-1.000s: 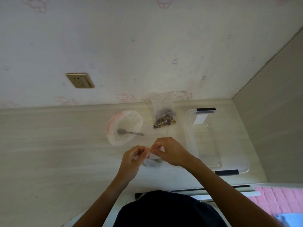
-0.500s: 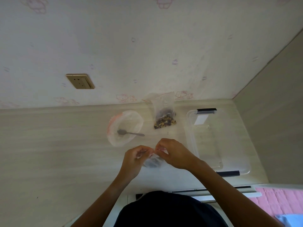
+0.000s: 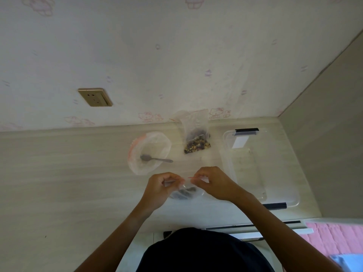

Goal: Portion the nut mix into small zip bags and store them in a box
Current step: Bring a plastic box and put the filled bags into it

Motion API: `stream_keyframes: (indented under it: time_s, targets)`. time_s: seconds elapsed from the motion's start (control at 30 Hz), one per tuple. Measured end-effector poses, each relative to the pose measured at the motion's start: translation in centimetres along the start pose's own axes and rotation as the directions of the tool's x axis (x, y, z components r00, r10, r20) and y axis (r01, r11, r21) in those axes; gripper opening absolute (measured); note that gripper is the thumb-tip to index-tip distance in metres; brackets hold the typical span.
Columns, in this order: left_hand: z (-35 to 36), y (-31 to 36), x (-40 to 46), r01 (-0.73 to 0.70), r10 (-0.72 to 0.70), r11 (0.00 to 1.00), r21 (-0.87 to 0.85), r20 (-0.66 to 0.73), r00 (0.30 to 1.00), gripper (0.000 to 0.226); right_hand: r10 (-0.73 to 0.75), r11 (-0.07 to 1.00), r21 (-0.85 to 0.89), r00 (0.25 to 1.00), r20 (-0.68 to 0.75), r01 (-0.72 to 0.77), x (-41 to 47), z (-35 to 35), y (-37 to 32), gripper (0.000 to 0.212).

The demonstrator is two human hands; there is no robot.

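My left hand point(image 3: 160, 188) and my right hand point(image 3: 211, 183) pinch the red-lined top of a small clear zip bag point(image 3: 185, 192) just above the table, with dark nut mix in its bottom. Behind them the big clear bag of nut mix point(image 3: 196, 138) leans against the wall. To its left lies a stack of small zip bags point(image 3: 149, 152) with a metal spoon point(image 3: 156, 159) on top. On the right stands a clear plastic box point(image 3: 261, 167) with black latches; it looks empty.
The pale wood-grain table point(image 3: 68, 173) meets a papered wall with a socket point(image 3: 95, 97) at the back. A grey panel point(image 3: 330, 134) closes the right side. My dark shirt point(image 3: 204, 252) fills the lower middle; a pink cover point(image 3: 337, 240) shows at bottom right.
Both hands have stayed on the small bag's top edge, with my fingers shifting slightly along the seal. The bag sits a little lower between my hands.
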State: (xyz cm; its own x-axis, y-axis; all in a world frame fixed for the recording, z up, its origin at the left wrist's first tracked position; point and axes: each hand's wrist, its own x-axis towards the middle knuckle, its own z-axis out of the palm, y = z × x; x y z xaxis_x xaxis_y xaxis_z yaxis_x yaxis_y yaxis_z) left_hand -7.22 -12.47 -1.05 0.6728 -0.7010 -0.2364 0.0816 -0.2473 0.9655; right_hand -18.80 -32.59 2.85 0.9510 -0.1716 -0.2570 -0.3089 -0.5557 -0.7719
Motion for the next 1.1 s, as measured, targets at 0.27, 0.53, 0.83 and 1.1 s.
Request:
stream_keyframes:
  time_s: [0.27, 0.53, 0.83, 1.1]
  targets:
    - [-0.4, 0.1, 0.4, -0.012, 0.011, 0.997, 0.07, 0.016, 1.0, 0.016, 0.06, 0.975, 0.219, 0.994, -0.09, -0.039, -0.8, -0.4, 1.1, 0.006]
    - [0.3, 2.0, 1.2, -0.181, 0.153, 0.953, 0.243, 0.127, 0.98, 0.005, 0.042, 0.978, 0.208, 0.996, -0.075, -0.025, -0.7, -1.0, 1.1, 0.013]
    - [0.6, 2.5, 2.3, -0.239, 0.134, 0.872, 0.427, 0.26, 0.956, 0.037, 0.038, 0.98, 0.198, 0.995, -0.092, -0.02, -1.3, -1.0, 1.1, 0.016]
    - [1.4, 3.4, 3.1, -0.251, 0.099, 0.841, 0.479, 0.322, 0.942, 0.018, 0.007, 0.987, 0.159, 0.999, -0.045, 0.0, -1.5, -1.4, 1.0, 0.012]
